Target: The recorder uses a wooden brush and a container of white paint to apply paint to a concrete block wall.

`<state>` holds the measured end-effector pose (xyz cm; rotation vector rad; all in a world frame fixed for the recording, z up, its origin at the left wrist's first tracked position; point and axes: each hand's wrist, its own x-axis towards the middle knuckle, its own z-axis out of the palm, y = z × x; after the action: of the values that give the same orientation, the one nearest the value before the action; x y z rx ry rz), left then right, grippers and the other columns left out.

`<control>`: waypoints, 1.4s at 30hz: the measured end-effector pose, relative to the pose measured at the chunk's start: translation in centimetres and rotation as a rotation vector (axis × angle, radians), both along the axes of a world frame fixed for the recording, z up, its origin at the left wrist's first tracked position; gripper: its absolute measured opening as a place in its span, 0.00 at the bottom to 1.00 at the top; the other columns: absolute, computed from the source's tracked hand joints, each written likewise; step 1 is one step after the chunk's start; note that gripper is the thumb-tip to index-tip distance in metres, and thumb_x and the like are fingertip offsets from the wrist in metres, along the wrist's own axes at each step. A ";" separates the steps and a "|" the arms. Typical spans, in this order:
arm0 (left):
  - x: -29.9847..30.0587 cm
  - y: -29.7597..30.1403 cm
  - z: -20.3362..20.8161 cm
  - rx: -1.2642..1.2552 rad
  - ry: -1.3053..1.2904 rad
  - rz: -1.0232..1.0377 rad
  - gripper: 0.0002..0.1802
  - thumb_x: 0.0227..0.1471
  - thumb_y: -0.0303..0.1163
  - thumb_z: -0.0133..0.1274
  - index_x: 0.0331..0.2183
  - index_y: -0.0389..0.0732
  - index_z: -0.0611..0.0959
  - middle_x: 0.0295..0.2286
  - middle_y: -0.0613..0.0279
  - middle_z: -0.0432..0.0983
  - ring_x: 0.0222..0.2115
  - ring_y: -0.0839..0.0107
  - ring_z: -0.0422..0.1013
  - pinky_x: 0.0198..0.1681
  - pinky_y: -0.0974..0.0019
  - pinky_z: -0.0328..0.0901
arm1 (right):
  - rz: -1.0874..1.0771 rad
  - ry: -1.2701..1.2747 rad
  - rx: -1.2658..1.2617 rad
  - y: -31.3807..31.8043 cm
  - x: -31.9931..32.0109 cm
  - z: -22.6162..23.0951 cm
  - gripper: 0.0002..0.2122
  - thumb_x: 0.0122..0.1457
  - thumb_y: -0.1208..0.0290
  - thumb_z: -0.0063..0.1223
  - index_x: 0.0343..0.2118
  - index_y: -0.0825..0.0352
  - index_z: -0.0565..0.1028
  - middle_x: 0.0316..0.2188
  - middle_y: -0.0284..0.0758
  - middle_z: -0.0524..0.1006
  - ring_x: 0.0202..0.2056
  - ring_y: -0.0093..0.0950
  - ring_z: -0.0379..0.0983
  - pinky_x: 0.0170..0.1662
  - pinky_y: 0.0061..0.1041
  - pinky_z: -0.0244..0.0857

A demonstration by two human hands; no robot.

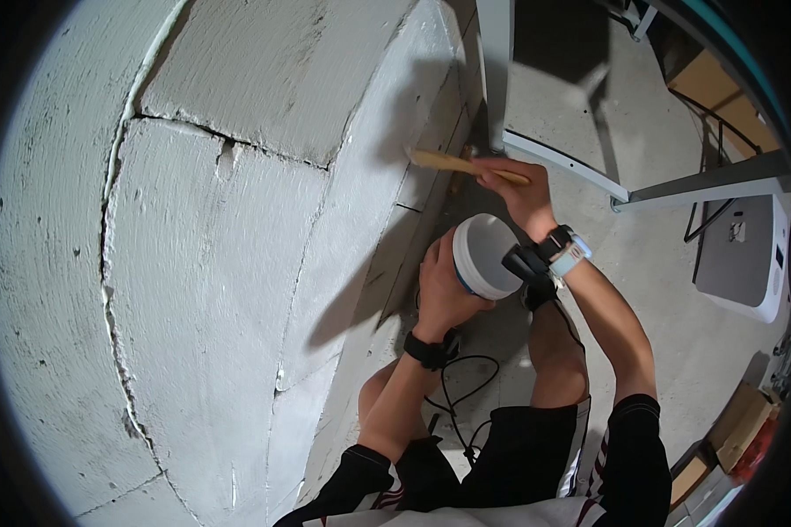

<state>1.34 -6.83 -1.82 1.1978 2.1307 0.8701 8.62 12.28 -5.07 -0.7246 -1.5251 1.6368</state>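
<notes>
Brush (444, 162): yellowish wooden handle, bristle end up by the wall, honestly can't tell if it's touching
Right hand (520, 198): pinching the handle near its back end, which pokes out past the fingers
Left hand (444, 290): wrapped around the side of the tub, just below and left of the right hand
Tub (465, 261): round, white with some blue lower down, mouth tipped so you can see the pale inside
Wall (228, 228): big pale blocks, rough streaky surface, dark cracks (228, 139) along some joints
Metal frame (558, 162): light-coloured bars, just past the right hand
Floor (620, 294): grey concrete, with a grey-and-white appliance (743, 255) off to the right
</notes>
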 end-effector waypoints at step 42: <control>2.7 -8.4 0.6 0.147 -0.149 -0.045 0.65 0.21 0.32 0.80 0.60 0.39 0.60 0.52 0.54 0.70 0.53 0.59 0.70 0.56 0.56 0.67 | -0.037 0.278 0.381 -1.6 0.0 2.1 0.07 0.59 0.77 0.56 0.37 0.63 0.84 0.25 0.30 0.81 0.21 0.14 0.67 0.24 0.20 0.61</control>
<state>4.09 -15.25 -1.17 1.2076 1.9424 1.0767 8.61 10.70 -3.00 -0.3033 -1.5448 1.3026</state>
